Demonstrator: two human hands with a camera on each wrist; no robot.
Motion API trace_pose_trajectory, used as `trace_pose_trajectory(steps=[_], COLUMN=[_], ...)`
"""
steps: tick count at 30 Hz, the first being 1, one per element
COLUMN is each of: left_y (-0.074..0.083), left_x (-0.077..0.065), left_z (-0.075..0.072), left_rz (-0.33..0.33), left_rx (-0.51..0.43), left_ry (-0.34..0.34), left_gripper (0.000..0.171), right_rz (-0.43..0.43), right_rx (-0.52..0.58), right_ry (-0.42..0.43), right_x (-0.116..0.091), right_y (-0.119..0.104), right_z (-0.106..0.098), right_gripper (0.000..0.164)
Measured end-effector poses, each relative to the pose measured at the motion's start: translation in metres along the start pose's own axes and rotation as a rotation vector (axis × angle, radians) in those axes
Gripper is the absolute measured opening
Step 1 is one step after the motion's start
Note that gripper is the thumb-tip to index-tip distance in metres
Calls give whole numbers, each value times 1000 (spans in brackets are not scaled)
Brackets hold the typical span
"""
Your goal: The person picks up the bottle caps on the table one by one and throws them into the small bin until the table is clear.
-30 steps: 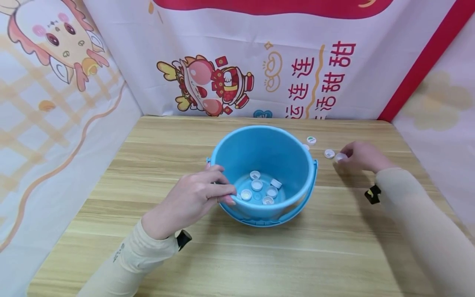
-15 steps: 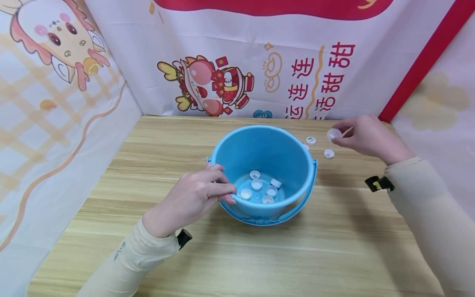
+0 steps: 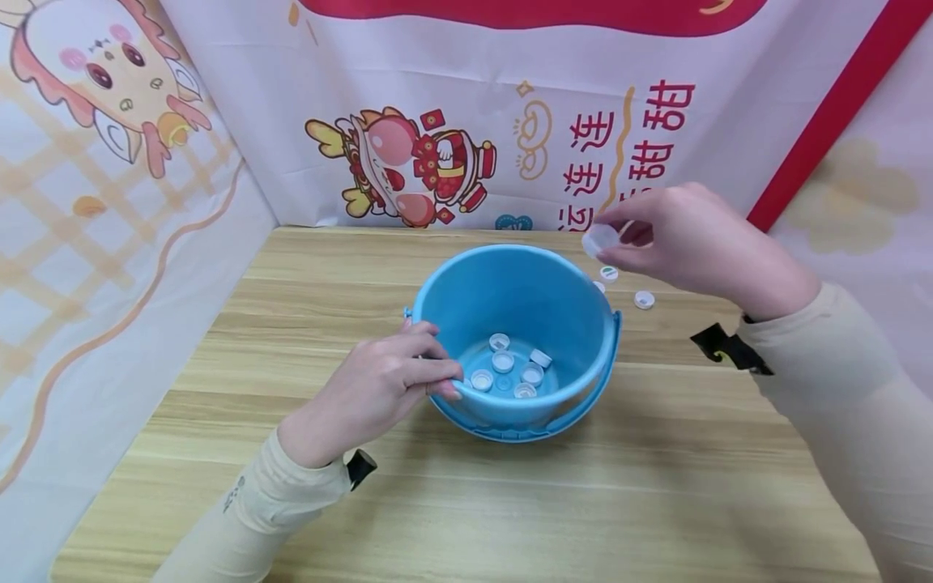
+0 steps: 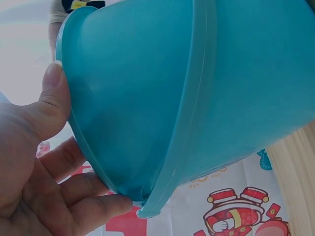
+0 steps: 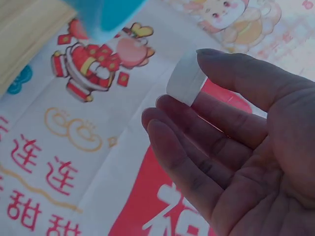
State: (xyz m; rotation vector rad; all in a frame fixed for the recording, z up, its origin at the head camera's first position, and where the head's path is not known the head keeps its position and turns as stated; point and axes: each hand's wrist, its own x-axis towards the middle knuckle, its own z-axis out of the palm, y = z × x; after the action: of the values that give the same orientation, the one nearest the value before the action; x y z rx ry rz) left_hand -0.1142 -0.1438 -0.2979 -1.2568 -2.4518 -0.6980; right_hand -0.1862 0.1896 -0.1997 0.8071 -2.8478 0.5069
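Observation:
A blue bucket (image 3: 510, 283) stands upright on the wooden table, its handle hanging down at the front. My left hand (image 3: 379, 389) grips the rim at the bucket's left front; in the left wrist view the thumb (image 4: 54, 88) and fingers lie along that rim. Several white bottle caps (image 3: 503, 361) lie on the bucket's floor. To the right, above the table and level with the bucket's back rim, my right hand (image 3: 700, 243) pinches one white bottle cap (image 5: 187, 78) between thumb and fingertips. That held cap is near the bucket's right edge, outside it.
On the table behind and right of the bucket lie a cap with a green mark (image 3: 608, 274), a white cap (image 3: 645, 300) and a third one partly hidden by the rim. A printed cloth (image 3: 437, 48) hangs behind the wooden table (image 3: 291, 308).
My right hand has picked the cap up off the table and carried it upward and left toward the bucket. The left hand stays on the rim.

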Motion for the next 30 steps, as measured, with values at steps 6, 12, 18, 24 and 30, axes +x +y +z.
trace_pose_trajectory(steps=[6,12,18,24,30], left_y=[0,-1,-1,-1,-1], left_x=[0,-1,-1,-1,-1], left_z=[0,1,0,0,0], left_rz=[-2,-4,-9,-21,-28], left_rx=[6,1,-7,-20,-21], left_ry=[0,1,-2,-8,-9], left_gripper=[25,26,26,25,24], right_rz=[-76,-151,-191,-206,-238], right_rx=[-27,-41,-50,-68,-67], right_ry=[-52,-105,-185,-262,-286], right_x=[7,12,17,22,27], right_y=[-29,-50,-65,-71,-70], right_z=[-3,0,7,18,26], right_gripper=[44,44,44,42,41])
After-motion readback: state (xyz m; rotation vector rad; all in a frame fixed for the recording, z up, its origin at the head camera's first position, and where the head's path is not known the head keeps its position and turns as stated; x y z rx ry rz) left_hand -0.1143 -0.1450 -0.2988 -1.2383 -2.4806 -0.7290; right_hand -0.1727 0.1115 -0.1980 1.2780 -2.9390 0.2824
